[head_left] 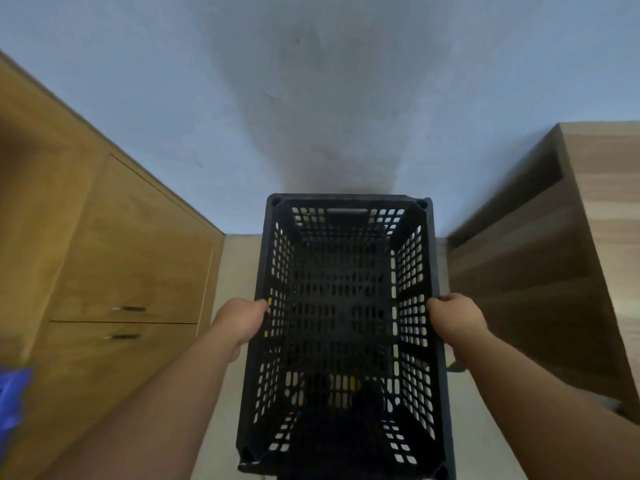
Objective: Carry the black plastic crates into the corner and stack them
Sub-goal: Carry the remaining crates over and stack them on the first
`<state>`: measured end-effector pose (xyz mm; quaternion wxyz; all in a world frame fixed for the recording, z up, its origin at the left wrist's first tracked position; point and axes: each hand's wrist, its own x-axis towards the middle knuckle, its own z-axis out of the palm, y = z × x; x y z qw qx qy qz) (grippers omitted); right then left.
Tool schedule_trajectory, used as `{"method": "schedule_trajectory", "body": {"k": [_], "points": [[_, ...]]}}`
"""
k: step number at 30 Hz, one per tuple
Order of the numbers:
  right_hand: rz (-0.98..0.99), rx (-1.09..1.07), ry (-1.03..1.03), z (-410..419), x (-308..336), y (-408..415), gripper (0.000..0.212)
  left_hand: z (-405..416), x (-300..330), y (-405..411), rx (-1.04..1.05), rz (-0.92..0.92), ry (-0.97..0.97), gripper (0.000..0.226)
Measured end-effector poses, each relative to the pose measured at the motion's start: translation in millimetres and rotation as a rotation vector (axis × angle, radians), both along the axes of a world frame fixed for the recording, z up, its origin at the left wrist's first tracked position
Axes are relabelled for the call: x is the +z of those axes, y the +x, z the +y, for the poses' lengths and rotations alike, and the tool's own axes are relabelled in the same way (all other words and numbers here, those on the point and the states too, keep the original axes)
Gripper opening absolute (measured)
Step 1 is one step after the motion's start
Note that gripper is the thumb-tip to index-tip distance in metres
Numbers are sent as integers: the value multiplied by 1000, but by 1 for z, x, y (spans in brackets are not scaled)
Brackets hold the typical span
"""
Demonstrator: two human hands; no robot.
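Note:
A black plastic crate [341, 306] with perforated walls fills the middle of the view, open side up and empty, its far end close to the blue-grey wall. My left hand [242, 323] grips its left long rim. My right hand [453, 320] grips its right long rim. Both hands hold it at about mid-length. Dark shapes show through the mesh floor, so another crate may lie underneath; I cannot tell for sure.
A wooden cabinet [114, 271] with two drawer handles stands on the left. A wooden shelf unit [554, 271] stands on the right. Pale floor [235, 271] runs between them to the wall [311, 81]. Something blue [14, 396] sits at the left edge.

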<state>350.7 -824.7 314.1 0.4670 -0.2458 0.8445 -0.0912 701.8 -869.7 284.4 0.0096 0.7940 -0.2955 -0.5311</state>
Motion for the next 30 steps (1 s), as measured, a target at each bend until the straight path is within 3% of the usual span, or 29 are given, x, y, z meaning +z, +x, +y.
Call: {"method": "schedule_trajectory", "body": {"k": [4,14,17,27,30], "points": [[-8,-10,0,-31,-33,1,21,-29,-32,-2,10,-25,8,33],[13,-74,12,-81,-102,-7,28,-88,-92,-11,-24,10,1,36],[36,-64,2,-91,-109,-11,31,-99,-96,-21,-8,-33,-39,22],[18,5,-36,-88,-111,-6,21,-83,-100,-32,27,-139,-112,35],[-15,12,-50,-85,-110,-4,17,-81,-96,-30,29,-103,-97,27]]}}
